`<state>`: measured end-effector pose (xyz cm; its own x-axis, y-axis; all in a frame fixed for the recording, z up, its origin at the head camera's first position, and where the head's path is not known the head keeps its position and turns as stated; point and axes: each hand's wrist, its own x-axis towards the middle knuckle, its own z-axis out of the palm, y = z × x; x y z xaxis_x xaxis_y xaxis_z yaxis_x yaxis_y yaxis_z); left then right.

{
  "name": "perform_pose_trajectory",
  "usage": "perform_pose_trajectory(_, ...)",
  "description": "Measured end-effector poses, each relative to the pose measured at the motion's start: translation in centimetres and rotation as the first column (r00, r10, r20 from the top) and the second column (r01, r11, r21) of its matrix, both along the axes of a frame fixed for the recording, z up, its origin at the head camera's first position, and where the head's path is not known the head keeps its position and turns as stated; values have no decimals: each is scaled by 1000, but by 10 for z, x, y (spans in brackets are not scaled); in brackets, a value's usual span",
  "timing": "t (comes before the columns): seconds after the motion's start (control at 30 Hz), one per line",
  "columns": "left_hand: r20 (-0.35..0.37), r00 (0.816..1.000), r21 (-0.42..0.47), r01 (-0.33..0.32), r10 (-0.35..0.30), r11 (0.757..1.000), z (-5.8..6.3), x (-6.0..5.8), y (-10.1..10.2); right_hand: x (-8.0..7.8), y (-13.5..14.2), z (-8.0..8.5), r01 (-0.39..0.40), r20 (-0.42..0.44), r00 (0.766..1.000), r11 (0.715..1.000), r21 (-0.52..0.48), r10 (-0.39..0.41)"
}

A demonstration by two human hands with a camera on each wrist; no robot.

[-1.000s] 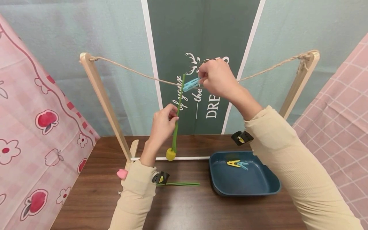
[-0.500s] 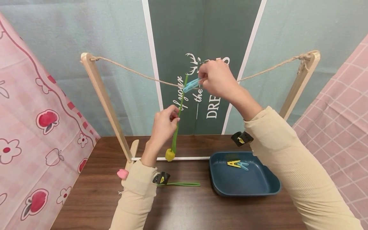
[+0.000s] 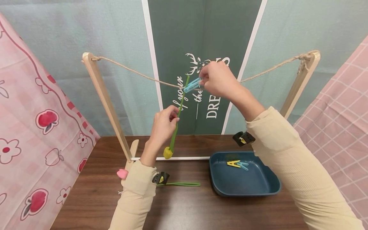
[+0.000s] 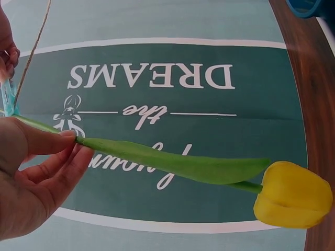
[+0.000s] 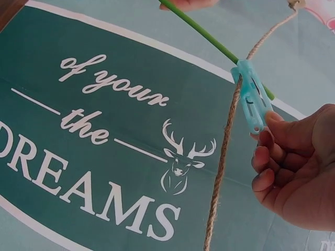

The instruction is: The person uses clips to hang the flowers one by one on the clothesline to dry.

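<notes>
Right hand [image 3: 217, 78] pinched a blue peg [image 3: 192, 85], nose right at the rope [image 5: 222, 167], with the yellow tulip's [image 4: 193, 166] stem [image 5: 207, 37] crossing there too: pegging that tulip up looked like the step in hand! Left hand [image 3: 164, 123] pinched the stem lower down, bloom [image 3: 168, 152] dangling below it. Next move seemingly called for a firm bite over rope and stem, both hands steady.

Curtained work booth, green lettered backdrop [image 3: 178, 35], pink patterned side cloths [image 3: 37, 134], wood-grain tabletop [image 3: 195, 207]
</notes>
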<state>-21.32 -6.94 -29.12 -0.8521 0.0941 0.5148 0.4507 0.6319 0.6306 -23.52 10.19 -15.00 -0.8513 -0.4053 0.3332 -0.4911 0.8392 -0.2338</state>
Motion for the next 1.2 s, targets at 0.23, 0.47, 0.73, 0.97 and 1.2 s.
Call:
perform_pose_trajectory(0.23,33,999,4,9,-9,1000,-1,-1,0,-1,4,1,-4,27,1000,1000,-13,5)
perform_pose_trajectory(0.47,47,999,27,21,-22,999,-2,-2,-1,-2,7,2,-17,50,999,998,-53,19)
perform_pose_trajectory(0.73,65,997,40,27,-30,999,-4,-3,-2,0,12,1,-9,87,996,995,-100,18)
perform_pose_trajectory(0.97,86,996,46,34,-38,998,-7,-3,-4,3,16,-2,-15,121,992,990,-143,33)
perform_pose_trajectory(1.2,118,992,57,36,-42,998,-11,-3,-5,4,22,-8,-6,183,982,987,-163,36)
